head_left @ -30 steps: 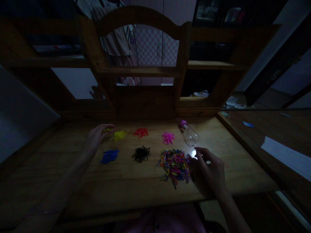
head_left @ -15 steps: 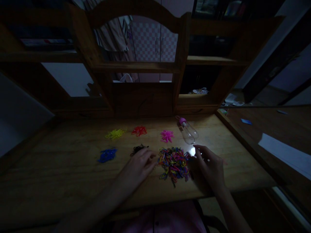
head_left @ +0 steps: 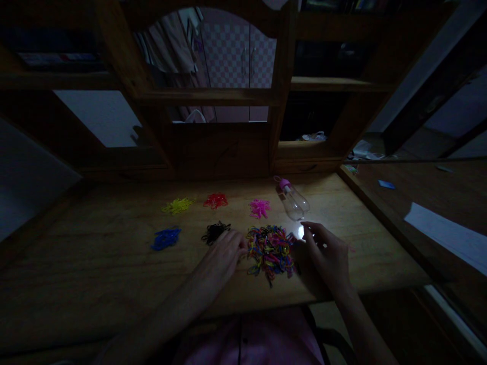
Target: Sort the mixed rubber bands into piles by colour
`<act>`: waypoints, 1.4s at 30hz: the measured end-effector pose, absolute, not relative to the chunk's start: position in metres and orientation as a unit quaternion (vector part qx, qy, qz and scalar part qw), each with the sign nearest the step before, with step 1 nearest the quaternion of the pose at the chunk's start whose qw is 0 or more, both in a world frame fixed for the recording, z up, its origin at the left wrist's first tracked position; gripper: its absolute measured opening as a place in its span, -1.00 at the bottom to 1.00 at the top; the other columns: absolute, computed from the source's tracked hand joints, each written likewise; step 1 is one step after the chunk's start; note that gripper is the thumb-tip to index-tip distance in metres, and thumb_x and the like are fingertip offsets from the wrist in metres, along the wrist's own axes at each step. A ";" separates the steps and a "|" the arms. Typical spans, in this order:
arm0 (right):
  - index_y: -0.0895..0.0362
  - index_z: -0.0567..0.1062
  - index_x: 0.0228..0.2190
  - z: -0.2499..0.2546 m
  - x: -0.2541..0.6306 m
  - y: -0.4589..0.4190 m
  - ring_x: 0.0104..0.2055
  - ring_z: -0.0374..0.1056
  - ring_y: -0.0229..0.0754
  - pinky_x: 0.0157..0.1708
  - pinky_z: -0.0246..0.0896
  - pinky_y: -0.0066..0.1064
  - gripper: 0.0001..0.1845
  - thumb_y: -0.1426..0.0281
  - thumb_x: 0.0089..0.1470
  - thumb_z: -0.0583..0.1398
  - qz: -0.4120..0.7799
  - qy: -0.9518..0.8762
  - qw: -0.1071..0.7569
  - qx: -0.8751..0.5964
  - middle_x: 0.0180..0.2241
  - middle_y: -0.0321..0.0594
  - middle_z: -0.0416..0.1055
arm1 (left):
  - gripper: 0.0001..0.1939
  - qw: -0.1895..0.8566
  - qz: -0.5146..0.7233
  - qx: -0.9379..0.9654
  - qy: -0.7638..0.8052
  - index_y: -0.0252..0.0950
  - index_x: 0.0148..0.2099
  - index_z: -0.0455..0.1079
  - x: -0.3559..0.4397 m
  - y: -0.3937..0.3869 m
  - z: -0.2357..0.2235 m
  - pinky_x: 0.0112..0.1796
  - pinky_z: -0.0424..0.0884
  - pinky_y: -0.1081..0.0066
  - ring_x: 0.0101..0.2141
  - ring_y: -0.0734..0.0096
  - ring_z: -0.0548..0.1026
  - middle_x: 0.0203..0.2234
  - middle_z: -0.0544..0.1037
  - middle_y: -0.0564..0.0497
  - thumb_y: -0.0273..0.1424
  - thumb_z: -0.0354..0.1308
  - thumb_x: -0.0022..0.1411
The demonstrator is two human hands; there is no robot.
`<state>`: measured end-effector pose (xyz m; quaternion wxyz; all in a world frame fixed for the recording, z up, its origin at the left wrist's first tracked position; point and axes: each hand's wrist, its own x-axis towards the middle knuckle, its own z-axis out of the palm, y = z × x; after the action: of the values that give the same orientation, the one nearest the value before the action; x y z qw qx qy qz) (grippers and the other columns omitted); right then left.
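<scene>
A mixed pile of multicoloured thin loops, which look like small rubber bands (head_left: 271,251), lies on the wooden desk between my hands. At its left edge is my left hand (head_left: 227,252), its fingers bent down and drawn together; whatever they pinch is hidden. To the pile's right, my right hand (head_left: 327,256) holds thumb and forefinger close together near a bright spot on the desk, and anything between the tips is too dark to make out. Just beyond my left fingers sits a black pile (head_left: 216,232). Single-colour piles lie farther out: blue (head_left: 166,238), yellow (head_left: 178,205), red (head_left: 216,200) and pink (head_left: 259,208).
A clear bottle with a pink cap (head_left: 293,200) lies on its side beyond my right hand. Wooden shelving (head_left: 205,96) rises along the desk's back. On a brown surface to the right are a white strip (head_left: 449,235) and a small blue card (head_left: 386,184).
My left hand has shifted slightly right towards the mixed pile, its fingers drawn in more, uncovering more of the black pile. My right hand keeps nearly the same pose. The view has tilted slightly.
</scene>
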<state>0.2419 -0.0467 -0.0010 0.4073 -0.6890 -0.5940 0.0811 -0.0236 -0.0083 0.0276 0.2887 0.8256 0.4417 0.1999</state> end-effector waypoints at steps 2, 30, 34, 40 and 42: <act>0.07 0.53 -0.19 -0.001 0.242 -0.046 -0.44 0.37 -0.22 -0.39 0.20 -0.38 -0.78 0.32 0.21 0.11 0.083 -0.595 0.409 -0.687 -0.37 -0.24 0.53 | -0.78 0.295 0.201 0.831 0.427 -0.24 -0.30 0.31 -0.021 -0.017 0.033 -0.17 0.34 0.27 -0.25 0.26 0.39 -0.33 0.45 -0.02 -0.48 -0.11 0.36; 0.09 0.53 -0.16 -0.002 0.240 -0.047 -0.46 0.36 -0.23 -0.40 0.23 -0.40 -0.75 0.37 0.21 0.09 0.093 -0.597 0.432 -0.669 -0.31 -0.21 0.55 | -0.87 0.080 0.147 0.932 0.322 -0.28 -0.21 0.42 0.045 -0.029 -0.002 -0.12 0.31 0.13 -0.15 0.15 0.33 -0.26 0.43 -0.08 -0.48 0.04 0.34; 0.08 0.53 -0.17 -0.001 0.239 -0.047 -0.46 0.37 -0.23 -0.40 0.24 -0.40 -0.76 0.37 0.21 0.09 0.089 -0.598 0.434 -0.668 -0.32 -0.22 0.55 | -0.87 0.067 0.170 0.938 0.294 -0.29 -0.21 0.44 0.042 -0.025 -0.005 -0.10 0.30 0.11 -0.15 0.14 0.35 -0.27 0.46 -0.09 -0.48 0.06 0.33; 0.08 0.54 -0.18 0.000 0.240 -0.048 -0.47 0.37 -0.23 -0.40 0.23 -0.40 -0.76 0.38 0.20 0.09 0.089 -0.598 0.433 -0.668 -0.34 -0.22 0.55 | -0.91 0.236 0.285 0.868 0.331 -0.26 -0.21 0.48 0.035 -0.026 0.011 -0.12 0.34 0.23 -0.19 0.24 0.40 -0.29 0.50 -0.03 -0.46 0.15 0.27; 0.08 0.54 -0.18 0.000 0.240 -0.047 -0.46 0.37 -0.23 -0.40 0.23 -0.40 -0.77 0.37 0.21 0.10 0.093 -0.596 0.435 -0.669 -0.35 -0.23 0.54 | -0.92 0.322 0.342 0.807 0.358 -0.25 -0.24 0.51 0.032 -0.024 0.014 -0.15 0.36 0.30 -0.21 0.29 0.43 -0.31 0.50 -0.01 -0.47 0.18 0.23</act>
<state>0.2400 -0.0472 -0.0002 0.4347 -0.6691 -0.5957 0.0926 0.0323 -0.0241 0.0144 0.3222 0.8069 0.3584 0.3415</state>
